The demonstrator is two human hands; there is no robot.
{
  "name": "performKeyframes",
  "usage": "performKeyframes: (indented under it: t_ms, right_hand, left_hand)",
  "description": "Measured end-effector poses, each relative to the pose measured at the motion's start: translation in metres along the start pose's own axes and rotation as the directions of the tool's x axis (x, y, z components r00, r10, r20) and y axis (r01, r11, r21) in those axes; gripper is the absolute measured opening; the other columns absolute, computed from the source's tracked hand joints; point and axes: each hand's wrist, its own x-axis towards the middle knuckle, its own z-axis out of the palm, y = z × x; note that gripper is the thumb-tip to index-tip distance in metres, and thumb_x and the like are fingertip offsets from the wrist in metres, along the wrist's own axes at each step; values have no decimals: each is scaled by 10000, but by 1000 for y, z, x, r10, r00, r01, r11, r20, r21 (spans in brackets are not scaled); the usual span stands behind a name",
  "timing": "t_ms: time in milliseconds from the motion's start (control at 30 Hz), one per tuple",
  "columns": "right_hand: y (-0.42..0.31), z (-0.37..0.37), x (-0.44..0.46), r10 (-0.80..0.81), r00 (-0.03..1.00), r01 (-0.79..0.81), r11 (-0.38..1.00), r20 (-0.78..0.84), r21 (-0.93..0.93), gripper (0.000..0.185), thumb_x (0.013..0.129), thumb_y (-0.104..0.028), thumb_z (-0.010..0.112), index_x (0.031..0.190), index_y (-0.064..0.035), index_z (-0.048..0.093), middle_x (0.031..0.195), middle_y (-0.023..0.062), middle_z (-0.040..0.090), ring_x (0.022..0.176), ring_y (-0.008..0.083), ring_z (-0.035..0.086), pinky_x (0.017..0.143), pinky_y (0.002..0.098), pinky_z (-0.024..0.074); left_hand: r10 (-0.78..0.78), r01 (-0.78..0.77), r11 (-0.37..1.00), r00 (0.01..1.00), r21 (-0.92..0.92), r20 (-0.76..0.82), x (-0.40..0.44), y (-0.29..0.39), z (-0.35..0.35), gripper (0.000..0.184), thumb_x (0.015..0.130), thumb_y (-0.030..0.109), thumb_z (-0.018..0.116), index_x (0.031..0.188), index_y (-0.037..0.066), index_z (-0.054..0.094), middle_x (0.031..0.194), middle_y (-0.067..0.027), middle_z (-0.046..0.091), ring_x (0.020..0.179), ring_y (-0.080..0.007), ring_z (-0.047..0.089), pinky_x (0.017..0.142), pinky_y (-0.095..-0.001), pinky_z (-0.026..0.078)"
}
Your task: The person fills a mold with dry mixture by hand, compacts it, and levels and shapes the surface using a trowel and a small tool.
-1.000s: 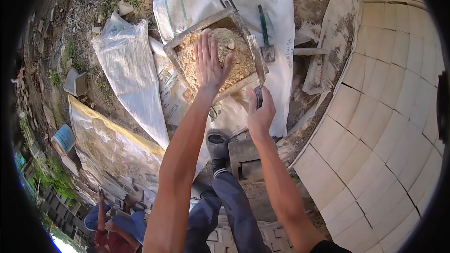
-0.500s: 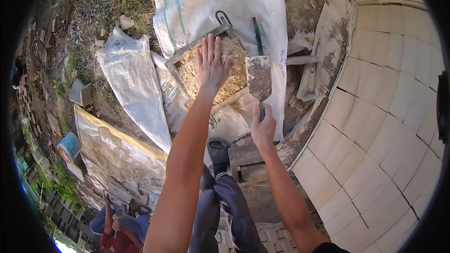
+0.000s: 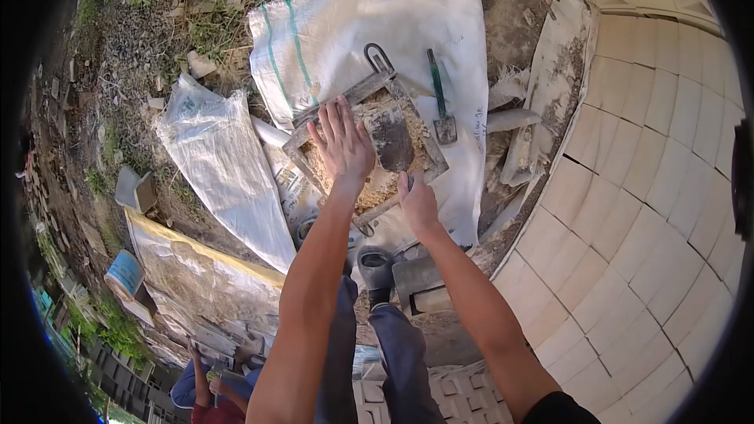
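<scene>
A metal frame (image 3: pixel 425 124) with wire loop handles lies on a white woven sack (image 3: pixel 369 12), filled with a crumbly, tan, sand-like mix (image 3: pixel 377 191). My left hand (image 3: pixel 345 149) rests on the left part of the mix, fingers spread, tips near the frame's upper edge. In my right hand (image 3: pixel 417 202) is the handle of a trowel. Its wide, mix-smeared blade (image 3: pixel 389 140) lies flat over the middle of the mix, beside my left fingers. A small green-handled trowel (image 3: pixel 438 94) lies on the sack, right of the frame.
A wall of stacked pale tiles (image 3: pixel 628 188) rises at the right. A grey block (image 3: pixel 420 279) stands by my shoe (image 3: pixel 375 267). Another white sack (image 3: pixel 224 165) and a bucket (image 3: pixel 126 273) lie to the left. Another person (image 3: pixel 216 392) sits at lower left.
The trowel has moved left from beside the frame onto the mix, uncovering the small green-handled trowel's blade. My left hand has shifted down and left across the mix.
</scene>
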Motion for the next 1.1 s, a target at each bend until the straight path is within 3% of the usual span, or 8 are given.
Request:
performKeyframes:
  t_ms: [300,333,367,467,867,967,1033,1100]
  right_hand:
    - [14,-29,8,-121,989,106,982,87,158,432,972,-397,457,975,22,563,756,301,623,768,500,600,697,539,478]
    - [6,-48,7,-104,991,91,985,81,149,418,971,-392,466,940,12,571,724,289,618,764,497,599,687,536,473]
    - [2,-61,12,-109,990,95,984,90,149,418,971,-392,466,940,12,571,724,289,618,764,497,599,687,536,473]
    - [-2,-96,40,-126,991,131,961,-38,244,379,975,-340,480,880,19,552,707,265,621,746,473,607,646,525,462]
    - [9,-73,218,-428,900,411,897,-86,-163,299,957,-282,520,948,16,538,859,252,598,792,444,599,680,516,480]
    - [12,-84,229,-681,673,593,730,-289,-340,189,916,-178,550,984,-4,528,1003,222,549,896,408,571,754,474,484]
    - [24,-87,218,-659,750,635,740,-51,-223,185,876,-104,563,1034,-15,528,1082,181,528,985,354,541,795,433,477]
    - [37,-79,211,-737,673,707,618,61,-343,207,852,-115,576,1040,-36,542,1071,148,536,1005,318,536,795,409,473]
  left_hand:
    - [-1,0,1000,999,21,50,13,0,-7,658,937,318,477,1500,84,227,1385,-164,390,1336,-326,310,1158,-510,97]
    - [36,-48,994,992,-98,-122,22,-1,-13,455,951,295,465,1341,59,466,1239,-163,493,1203,-325,442,1085,-495,254]
    - [28,-39,995,992,-93,-120,33,-1,-16,455,951,295,465,1341,59,466,1239,-163,493,1203,-325,442,1085,-495,254]
    - [12,-34,994,980,-105,-199,53,2,-3,281,977,189,417,806,55,597,860,-101,597,850,-292,550,777,-417,402]
    - [-174,133,976,954,-174,-243,63,10,0,275,958,203,467,791,69,639,740,-69,612,763,-258,576,708,-392,404]
    - [-127,59,980,921,-191,-369,64,7,8,280,959,203,467,779,73,637,701,-67,596,734,-262,573,708,-392,414]
    - [-173,126,972,955,-200,-241,56,12,4,272,965,207,458,823,55,633,771,-85,600,795,-269,566,768,-394,414]
    - [-170,156,985,944,-73,-282,56,19,11,260,974,235,451,907,42,611,870,-111,592,878,-280,547,838,-410,391]
